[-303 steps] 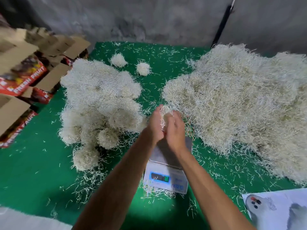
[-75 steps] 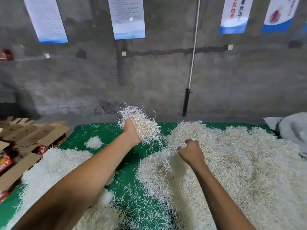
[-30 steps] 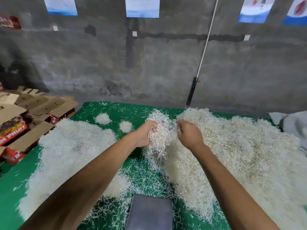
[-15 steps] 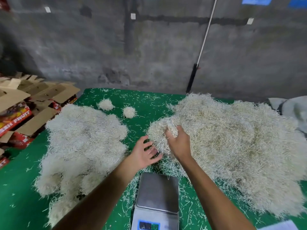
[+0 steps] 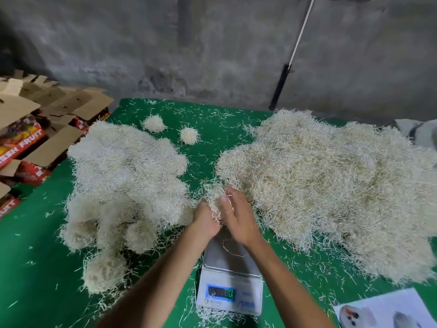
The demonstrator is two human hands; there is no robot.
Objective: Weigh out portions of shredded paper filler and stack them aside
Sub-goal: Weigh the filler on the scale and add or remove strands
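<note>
A small clump of shredded paper filler (image 5: 212,197) is pressed between my two hands just above the far end of the scale (image 5: 229,278). My left hand (image 5: 205,218) cups it from the left, fingers curled round it. My right hand (image 5: 237,217) holds it from the right with fingers bent against it. The scale's steel pan (image 5: 224,256) carries only a stray strand. Its blue display (image 5: 221,292) is lit. The big loose heap of filler (image 5: 331,185) lies to the right. The pile of balled portions (image 5: 123,183) lies to the left.
Two separate small balls (image 5: 153,123) (image 5: 189,135) sit at the back of the green table cover (image 5: 35,268). Flattened cardboard fruit boxes (image 5: 30,129) stack up at the left edge. A white printed sheet (image 5: 383,311) lies front right. A pole (image 5: 289,65) leans on the grey wall.
My head has tilted down, bringing the scale fully into view. Both hands have drawn a clump away from the big heap and closed together round it over the scale.
</note>
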